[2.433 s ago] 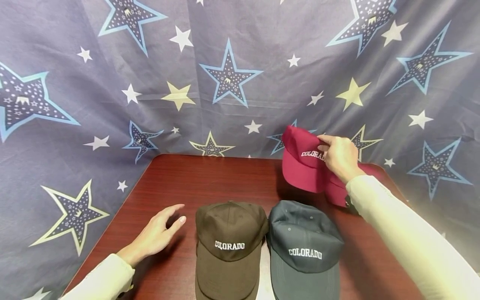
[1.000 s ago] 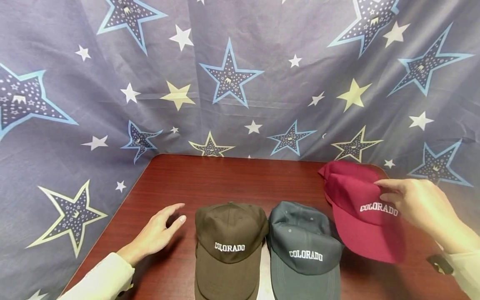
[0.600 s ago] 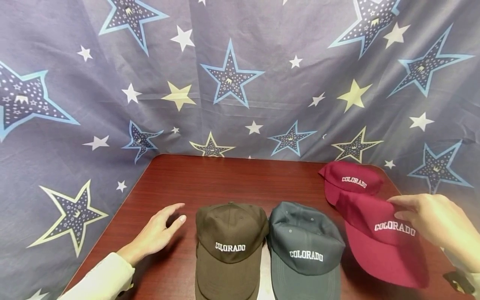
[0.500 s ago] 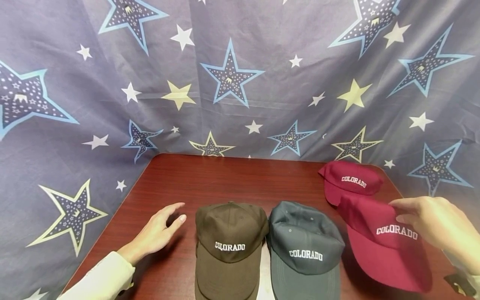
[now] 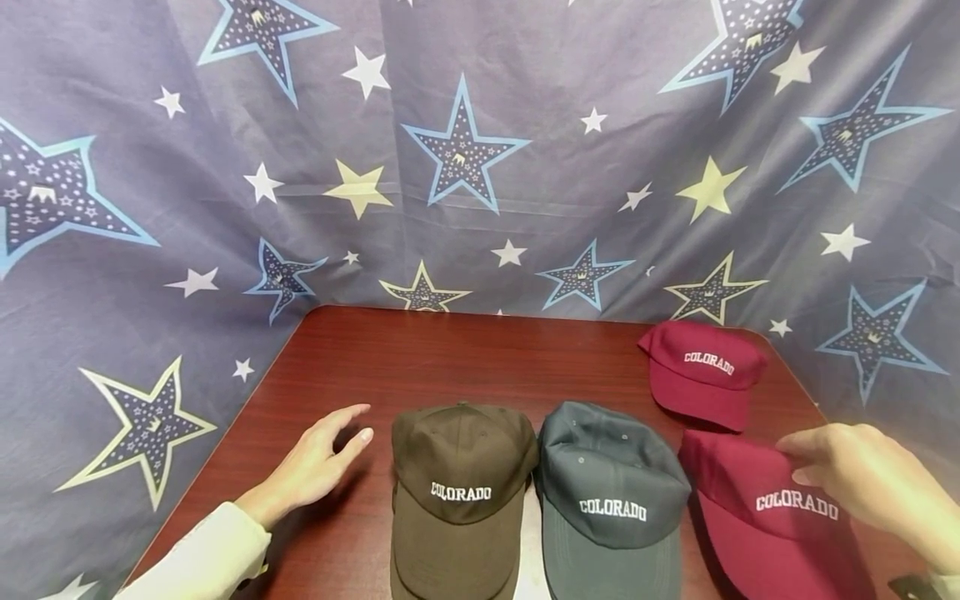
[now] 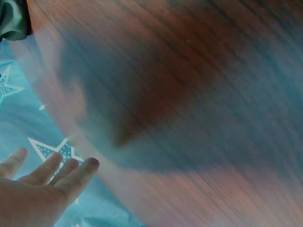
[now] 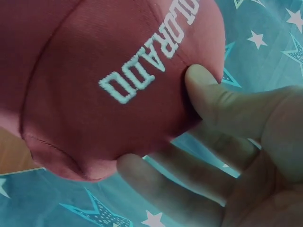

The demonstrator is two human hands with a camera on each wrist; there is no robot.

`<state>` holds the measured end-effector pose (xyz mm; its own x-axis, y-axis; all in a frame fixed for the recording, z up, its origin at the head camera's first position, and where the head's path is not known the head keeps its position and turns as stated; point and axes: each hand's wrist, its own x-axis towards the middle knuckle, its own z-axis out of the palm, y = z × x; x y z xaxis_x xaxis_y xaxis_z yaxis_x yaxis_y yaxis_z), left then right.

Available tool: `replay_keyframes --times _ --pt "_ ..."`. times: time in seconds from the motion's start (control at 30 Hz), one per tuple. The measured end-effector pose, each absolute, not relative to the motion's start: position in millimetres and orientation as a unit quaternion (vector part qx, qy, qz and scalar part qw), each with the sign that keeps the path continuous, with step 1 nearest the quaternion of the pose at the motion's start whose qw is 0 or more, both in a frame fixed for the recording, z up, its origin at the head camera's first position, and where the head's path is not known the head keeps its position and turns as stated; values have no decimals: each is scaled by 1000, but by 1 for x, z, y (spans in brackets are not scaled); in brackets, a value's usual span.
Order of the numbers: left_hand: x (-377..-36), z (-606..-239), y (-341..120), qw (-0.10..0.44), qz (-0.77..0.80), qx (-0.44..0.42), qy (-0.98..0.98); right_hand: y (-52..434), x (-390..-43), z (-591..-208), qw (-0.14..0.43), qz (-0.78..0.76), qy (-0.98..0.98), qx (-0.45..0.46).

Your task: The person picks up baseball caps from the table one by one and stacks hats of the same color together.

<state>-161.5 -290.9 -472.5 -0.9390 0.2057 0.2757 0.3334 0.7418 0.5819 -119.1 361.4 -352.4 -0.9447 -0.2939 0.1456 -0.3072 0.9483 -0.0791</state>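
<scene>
My right hand (image 5: 873, 483) pinches the crown of a crimson baseball cap (image 5: 772, 508) lettered COLORADO, at the table's right side. In the right wrist view, the thumb (image 7: 215, 101) presses the front of the cap and the other fingers reach behind it. To its left lie a dark grey-blue cap (image 5: 611, 475) and a brown cap (image 5: 461, 467), side by side, brims toward me. A second crimson cap (image 5: 701, 367) sits at the far right corner. My left hand (image 5: 311, 467) hovers left of the brown cap, fingers relaxed, holding nothing.
The reddish-brown wooden table (image 5: 450, 358) ends at a star-patterned cloth (image 5: 480, 233) hanging behind and at both sides. Something white (image 5: 530, 550) shows between the brown and grey-blue caps.
My right hand has carried the crimson cap from the far right corner toward me and down beside the grey-blue cap, uncovering the second crimson cap. My left hand has stayed put.
</scene>
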Motion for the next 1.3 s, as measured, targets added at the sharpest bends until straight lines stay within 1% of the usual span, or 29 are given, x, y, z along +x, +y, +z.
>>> replay_keyframes --times 0.3,0.47,0.6,0.9,1.13,1.2,1.3 --pt "-161 -471 -291 95 -330 -148 -928 363 -114 -375 36 63 -987 141" --pt "-161 -470 -290 93 -330 -149 -927 363 -117 -384 39 73 -988 131" --pt "-160 -470 -290 94 -327 -149 -928 363 -119 -389 46 75 -986 139" --pt "-158 -470 -289 95 -323 -147 -930 365 -120 -391 34 82 -988 126" --pt "-157 -469 -290 96 -324 -147 -930 365 -124 -379 10 78 -988 130" --pt "-157 -470 -289 96 -324 -147 -930 366 -127 -375 15 75 -987 138" --pt "-157 -471 -289 95 -323 -145 -930 366 -135 -372 48 76 -983 157"
